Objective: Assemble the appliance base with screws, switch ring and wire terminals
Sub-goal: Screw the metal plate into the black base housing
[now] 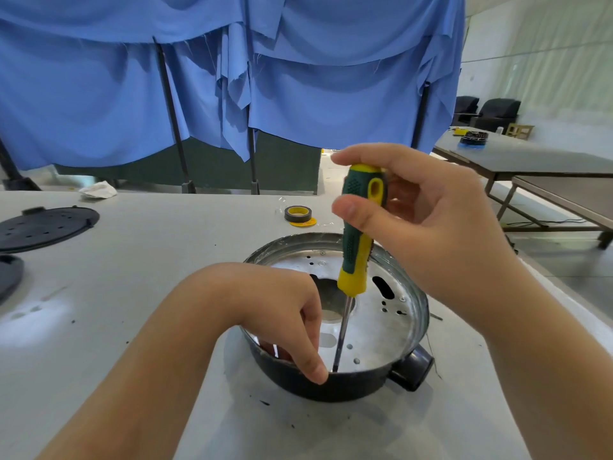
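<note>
- Gripping the green-and-yellow rubber-handled screwdriver (360,227) near the top of its handle, the right hand (428,214) has thumb and fingers curled round it, thumb on the near side, fingers wrapped over the far side
- The screwdriver's long axis runs steeply down and slightly leftward toward the viewer: handle high and far, thin steel shaft dropping to a tip at the near inner edge of the round black-walled appliance base with its shiny metal floor plate (374,330)
- That base sits on the pale grey worktable (132,293), right of centre and near the person, with a short black cylindrical stub sticking out at its near right side
- The left hand (282,313) reaches over the near left rim of the base, its fingers curled down inside, fingertips just beside the shaft tip; it seems to pinch or steady something small there, likely a screw, though the piece itself is hidden behind the fingers
- The deciding relation: the tip lies directly below and nearer than the gripping hand, so driving means pressing down along that tilted axis while twisting; the left hand is the closer one to the fastening point
- My judgement is that a slip would send the tip toward the left fingertips
- Farther off lie a roll of black tape with a yellow core (298,214) and, at far left, a flat black perforated round cover (46,227)
</note>
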Demonstrator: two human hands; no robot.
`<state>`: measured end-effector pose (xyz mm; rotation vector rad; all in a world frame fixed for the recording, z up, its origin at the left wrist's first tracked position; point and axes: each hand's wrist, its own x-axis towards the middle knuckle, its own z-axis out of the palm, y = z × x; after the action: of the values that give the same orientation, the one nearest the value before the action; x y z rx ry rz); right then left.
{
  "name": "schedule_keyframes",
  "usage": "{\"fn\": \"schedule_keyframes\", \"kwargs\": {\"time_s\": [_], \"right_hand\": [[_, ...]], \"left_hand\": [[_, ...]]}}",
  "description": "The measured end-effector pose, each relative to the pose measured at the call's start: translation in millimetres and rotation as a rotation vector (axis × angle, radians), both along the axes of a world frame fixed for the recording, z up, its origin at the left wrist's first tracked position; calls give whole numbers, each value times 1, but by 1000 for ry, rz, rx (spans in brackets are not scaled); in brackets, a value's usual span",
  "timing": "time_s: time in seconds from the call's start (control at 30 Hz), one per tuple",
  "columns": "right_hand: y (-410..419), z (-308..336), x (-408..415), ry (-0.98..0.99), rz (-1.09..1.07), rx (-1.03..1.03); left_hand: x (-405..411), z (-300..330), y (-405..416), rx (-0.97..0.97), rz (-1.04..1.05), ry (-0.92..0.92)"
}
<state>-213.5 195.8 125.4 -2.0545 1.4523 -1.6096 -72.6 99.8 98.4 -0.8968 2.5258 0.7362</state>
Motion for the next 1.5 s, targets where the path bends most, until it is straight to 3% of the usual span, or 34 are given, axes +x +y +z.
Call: {"fn": "schedule_keyframes", "kwargs": {"time_s": [0.23, 0.4, 0.53, 0.73, 0.87, 1.03, 1.13, 1.37, 1.5], "right_hand": [[-6, -6, -2, 142, -213, -40], [-5, -5, -5, -54, 62, 108], [-2, 0, -7, -69, 166, 97], [-5, -6, 1, -62, -42, -39], [-6, -8, 1, 47, -171, -70], [-4, -5, 3, -52, 113, 91], [-1, -1, 3, -83, 214, 88], [-5, -5, 0, -16, -99, -23], [-8, -9, 0, 63, -130, 19]], "left_hand": [[0, 1, 0, 0, 7, 4], [0, 2, 1, 34, 7, 7], [0, 2, 2, 35, -1, 10], [1, 1, 2, -14, 10, 6], [1, 1, 2, -2, 20, 6], [-1, 2, 2, 25, 8, 7], [-2, 2, 2, 29, 6, 9], [0, 2, 3, 5, 27, 5], [-1, 3, 4, 13, 26, 8]]}}
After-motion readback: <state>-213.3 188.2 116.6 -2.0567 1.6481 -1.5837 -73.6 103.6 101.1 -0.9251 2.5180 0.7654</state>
